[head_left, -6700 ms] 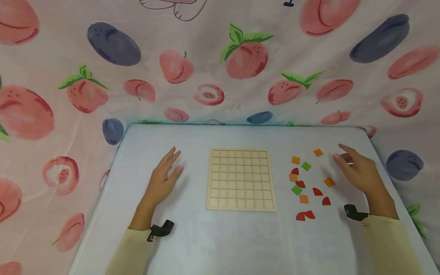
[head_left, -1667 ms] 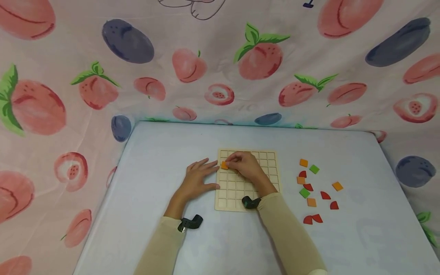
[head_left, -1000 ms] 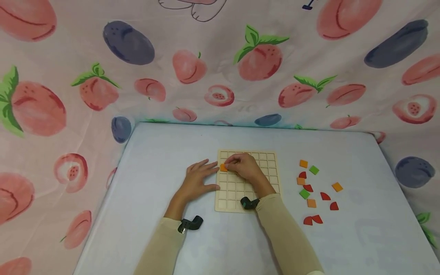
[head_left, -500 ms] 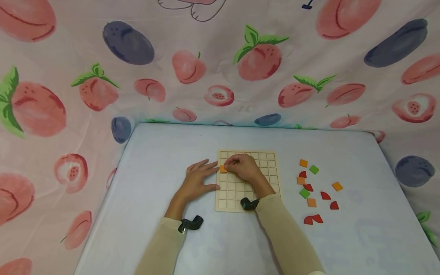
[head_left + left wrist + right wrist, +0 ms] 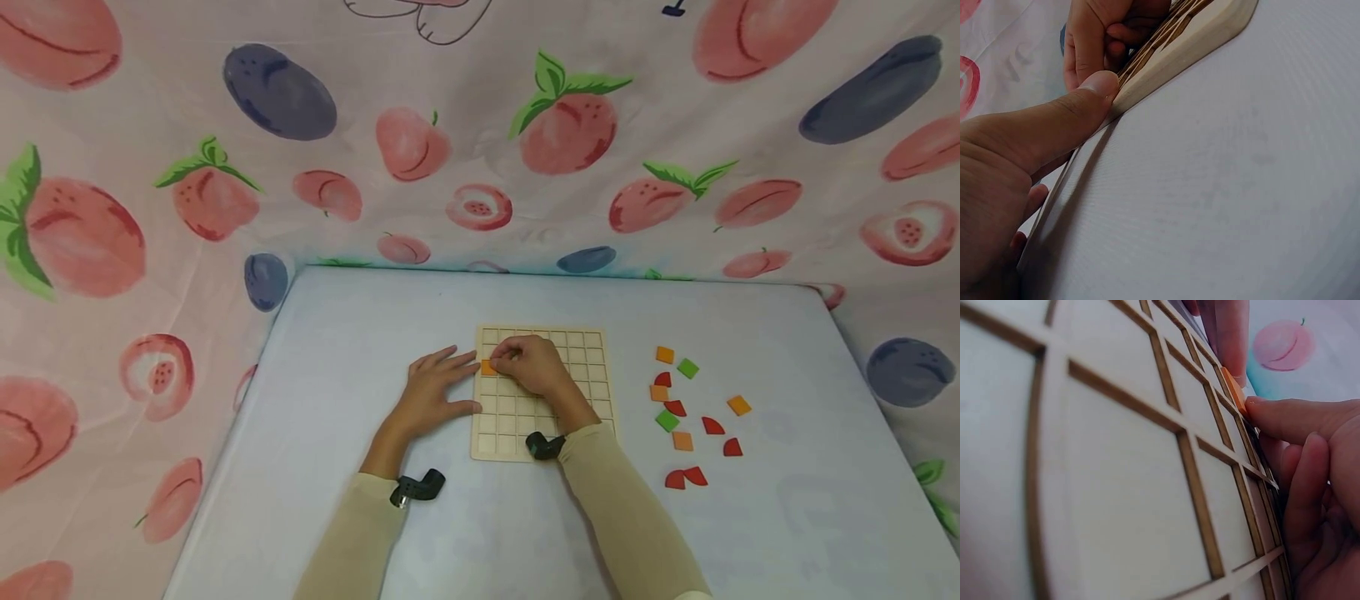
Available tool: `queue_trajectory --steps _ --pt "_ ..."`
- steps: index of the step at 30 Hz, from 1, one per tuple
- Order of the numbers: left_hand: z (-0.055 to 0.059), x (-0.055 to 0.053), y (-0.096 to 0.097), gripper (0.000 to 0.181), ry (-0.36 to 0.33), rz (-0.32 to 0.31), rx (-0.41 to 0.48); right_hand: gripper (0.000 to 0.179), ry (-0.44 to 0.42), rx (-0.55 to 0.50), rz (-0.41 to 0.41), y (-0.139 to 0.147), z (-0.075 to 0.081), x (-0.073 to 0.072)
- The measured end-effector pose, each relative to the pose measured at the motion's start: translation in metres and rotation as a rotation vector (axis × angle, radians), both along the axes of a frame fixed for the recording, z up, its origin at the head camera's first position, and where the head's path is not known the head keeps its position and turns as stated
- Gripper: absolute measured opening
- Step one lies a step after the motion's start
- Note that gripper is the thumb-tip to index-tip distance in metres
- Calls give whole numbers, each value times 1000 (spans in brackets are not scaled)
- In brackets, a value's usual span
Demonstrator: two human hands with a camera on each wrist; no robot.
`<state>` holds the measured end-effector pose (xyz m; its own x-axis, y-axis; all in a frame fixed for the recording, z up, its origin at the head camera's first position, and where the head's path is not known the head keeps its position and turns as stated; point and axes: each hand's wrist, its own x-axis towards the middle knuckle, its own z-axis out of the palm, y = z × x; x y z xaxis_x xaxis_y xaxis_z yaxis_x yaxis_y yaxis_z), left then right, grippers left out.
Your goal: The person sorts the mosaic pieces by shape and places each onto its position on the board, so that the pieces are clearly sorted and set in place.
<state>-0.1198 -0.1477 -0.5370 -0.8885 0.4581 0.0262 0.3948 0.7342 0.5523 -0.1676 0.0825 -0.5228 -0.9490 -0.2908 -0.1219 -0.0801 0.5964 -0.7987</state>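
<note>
A pale wooden grid board (image 5: 536, 407) lies flat on the table. My left hand (image 5: 426, 398) rests at its left edge with fingers extended; in the left wrist view the thumb (image 5: 1079, 109) touches the board's side. Over the upper part of the board, my right hand (image 5: 534, 365) pinches an orange square tile (image 5: 487, 367) at its right side. That tile lies at the leftmost column, third row from the top. From the right wrist view the tile (image 5: 1234, 390) appears slightly tilted among the grid ridges, beside the fingertips. The right hand hides several cells.
Right of the board lie loose pieces: orange squares (image 5: 738, 405), green squares (image 5: 687, 367) and several red quarter-circle pieces (image 5: 712, 426). The white table (image 5: 810, 500) meets a fruit-print cloth (image 5: 517, 200) behind and at the sides.
Both hands, first apart above the table, came to the board; the right hand brought an orange tile from the right. Lately the tile shifted slightly nearer me, then stayed. The left hand kept still.
</note>
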Motion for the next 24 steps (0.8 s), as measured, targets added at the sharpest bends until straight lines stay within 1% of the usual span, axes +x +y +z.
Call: queue_trajectory --steps 4,9,13,17,20,21,24 --pt "-1 2 0 74 9 5 0 3 -9 -10 5 1 0 2" --pt "-1 4 1 73 15 1 14 6 -21 1 9 2 2 5" --pt "1 3 2 72 16 -1 21 12 -22 3 47 7 5 5" --pt "2 1 2 72 16 3 18 19 -111 -88 68 19 10 5" --pt "3 0 1 72 16 4 16 23 -185 -163 64 31 15 7" --pt "2 0 1 73 15 6 14 24 -194 -172 68 35 17 7" --pt "1 1 1 73 7 9 18 27 -176 -159 77 49 21 10"
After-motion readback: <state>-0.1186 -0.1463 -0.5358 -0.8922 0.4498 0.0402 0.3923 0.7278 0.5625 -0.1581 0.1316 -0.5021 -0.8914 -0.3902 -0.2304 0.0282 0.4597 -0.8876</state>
